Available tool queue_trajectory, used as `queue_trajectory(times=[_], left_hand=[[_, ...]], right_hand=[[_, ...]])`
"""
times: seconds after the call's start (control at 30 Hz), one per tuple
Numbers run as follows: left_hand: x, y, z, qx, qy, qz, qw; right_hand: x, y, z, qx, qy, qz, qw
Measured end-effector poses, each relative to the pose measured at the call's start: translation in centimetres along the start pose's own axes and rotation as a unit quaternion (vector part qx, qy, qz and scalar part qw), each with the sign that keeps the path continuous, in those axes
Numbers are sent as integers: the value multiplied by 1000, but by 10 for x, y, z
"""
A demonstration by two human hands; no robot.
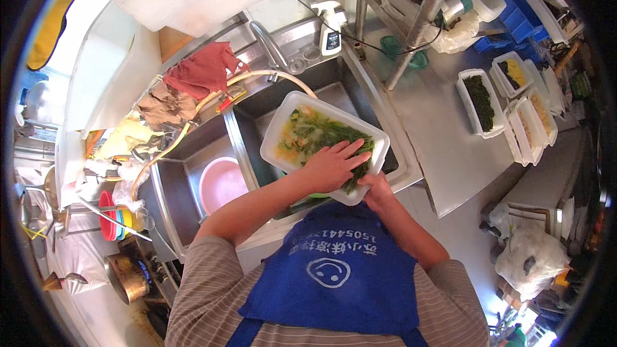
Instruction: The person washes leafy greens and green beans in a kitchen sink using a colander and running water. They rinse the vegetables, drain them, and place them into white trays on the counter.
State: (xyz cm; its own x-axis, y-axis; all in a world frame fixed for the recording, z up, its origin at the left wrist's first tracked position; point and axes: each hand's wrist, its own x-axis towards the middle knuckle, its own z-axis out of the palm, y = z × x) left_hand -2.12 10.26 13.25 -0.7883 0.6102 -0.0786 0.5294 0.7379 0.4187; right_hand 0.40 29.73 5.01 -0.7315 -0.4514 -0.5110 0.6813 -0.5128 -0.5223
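A white plastic tub (277, 147) is tilted over the right basin of a steel double sink (239, 144). It holds cloudy yellowish liquid and chopped leafy greens (332, 132) with orange bits. My right hand (377, 189) grips the tub's near right corner by the rim. My left hand (332, 166) lies flat on the greens, fingers spread, pressing them at the tub's right end. Under the tub, part of a green object (318, 195) shows; the rest is hidden.
A pink basin (224, 183) sits in the left sink basin. Behind are a faucet (270, 48), a yellowish hose (193, 118), a red cloth (205, 70) and a spray bottle (331, 29). Right, the steel counter (429, 149) bears several food tubs (482, 103) near a metal leg (424, 24).
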Motion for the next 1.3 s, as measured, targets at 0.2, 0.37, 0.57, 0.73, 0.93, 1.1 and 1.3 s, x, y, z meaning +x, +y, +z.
queue_trajectory(times=[0.2,0.37,0.57,0.73,0.93,1.1,1.3], left_hand=[[-14,-51,-23,69,47,-94,992],[-20,-61,-19,113,-3,-151,982],[-18,-49,-16,109,43,-86,989],[-13,-69,3,160,7,-139,977],[-14,-61,0,131,21,-129,983],[-23,-54,-7,131,98,-188,968],[-27,-75,3,95,44,-200,974]], right_hand=[[2,1,-9,-7,-1,-17,1000],[2,2,-8,-5,4,5,1000],[0,4,-9,-12,22,12,1000],[1,5,-10,-25,21,15,999],[1,8,-11,-19,14,-2,1000],[-1,7,-13,-18,18,-15,1000],[-4,1,-4,-11,18,1,1000]])
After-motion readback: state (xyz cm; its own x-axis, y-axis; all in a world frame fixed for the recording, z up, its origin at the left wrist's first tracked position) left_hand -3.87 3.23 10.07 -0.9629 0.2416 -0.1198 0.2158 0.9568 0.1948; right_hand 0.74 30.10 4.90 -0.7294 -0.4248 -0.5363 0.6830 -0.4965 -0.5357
